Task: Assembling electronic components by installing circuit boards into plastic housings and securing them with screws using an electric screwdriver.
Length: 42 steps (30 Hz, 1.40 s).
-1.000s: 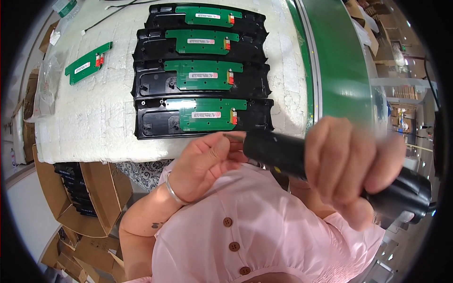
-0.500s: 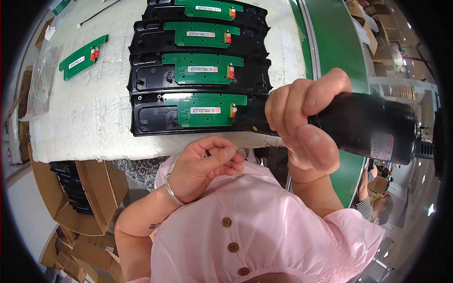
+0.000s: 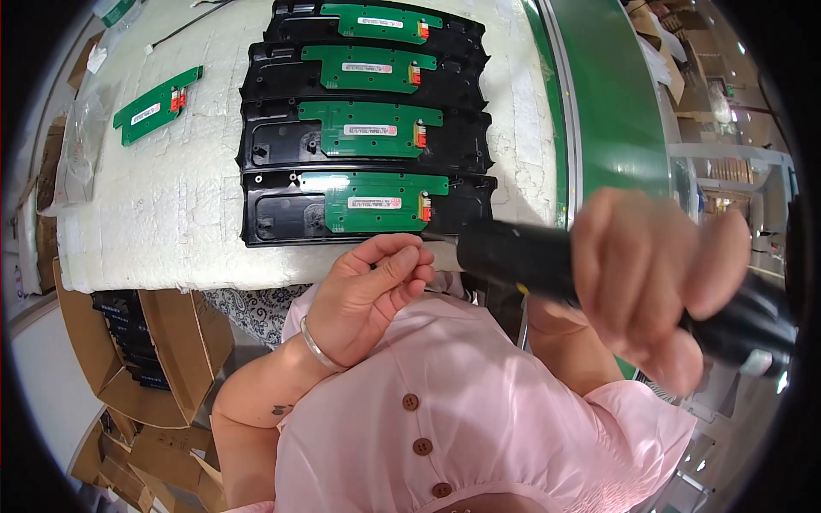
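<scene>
My right hand (image 3: 650, 278), blurred by motion, is wrapped round a black electric screwdriver (image 3: 517, 256) held roughly level. The thin bit of the tool points left, close to the fingertips of my left hand (image 3: 372, 282). Thumb and forefinger of that hand are pinched together; whatever lies between them is too small to make out. Just beyond it is the nearest black plastic panel (image 3: 282, 214) with a green circuit board (image 3: 359, 218) on it. This board carries a white label and a red-and-white connector (image 3: 425, 207) at its right end.
More black panels with green boards (image 3: 355, 141) lie in a row behind. A loose circuit board (image 3: 154, 111) and a dark cable (image 3: 184, 30) rest on the white foam surface (image 3: 171, 222). A green strip (image 3: 607, 103) runs along the right. An open carton (image 3: 192, 342) stands lower left.
My right hand has drawn the screwdriver right and towards me, off the nearest panel. Its bit now sits by my left fingertips, which have pinched together.
</scene>
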{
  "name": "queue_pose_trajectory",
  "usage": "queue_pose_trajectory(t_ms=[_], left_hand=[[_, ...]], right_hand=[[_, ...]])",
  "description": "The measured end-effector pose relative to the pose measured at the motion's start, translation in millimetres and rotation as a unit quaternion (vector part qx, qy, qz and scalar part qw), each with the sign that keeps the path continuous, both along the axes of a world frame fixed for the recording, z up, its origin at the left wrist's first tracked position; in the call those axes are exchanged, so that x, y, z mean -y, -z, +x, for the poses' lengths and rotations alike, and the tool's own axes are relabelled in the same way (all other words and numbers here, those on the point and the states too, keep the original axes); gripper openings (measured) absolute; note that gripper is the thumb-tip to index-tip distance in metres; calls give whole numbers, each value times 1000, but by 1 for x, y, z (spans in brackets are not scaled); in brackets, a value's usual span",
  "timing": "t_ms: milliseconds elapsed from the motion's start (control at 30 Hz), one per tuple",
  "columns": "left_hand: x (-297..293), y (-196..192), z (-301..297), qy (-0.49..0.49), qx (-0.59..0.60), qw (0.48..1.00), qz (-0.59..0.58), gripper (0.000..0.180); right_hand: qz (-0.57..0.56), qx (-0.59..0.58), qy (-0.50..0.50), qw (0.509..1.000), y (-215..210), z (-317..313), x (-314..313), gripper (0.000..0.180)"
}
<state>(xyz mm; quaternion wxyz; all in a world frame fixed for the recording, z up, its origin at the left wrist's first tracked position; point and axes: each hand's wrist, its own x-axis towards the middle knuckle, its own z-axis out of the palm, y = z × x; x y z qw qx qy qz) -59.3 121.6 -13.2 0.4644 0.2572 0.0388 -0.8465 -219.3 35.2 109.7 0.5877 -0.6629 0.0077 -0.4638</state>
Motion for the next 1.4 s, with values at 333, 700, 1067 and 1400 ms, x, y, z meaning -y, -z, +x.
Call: queue_pose_trajectory(t_ms=[333,700,1067,1400], left_hand=[[6,14,-6,14,-119,991,-62,21],[9,-1,-2,104,5,995,8,33],[7,-2,3,143,53,986,-65,22],[9,-3,0,71,59,995,-39,18]], right_hand=[[12,-34,-15,999,-5,-9,-7,31],[96,-36,253,962,37,1,17,24],[117,-72,267,954,36,5,16,24],[131,-96,239,957,40,9,27,19]])
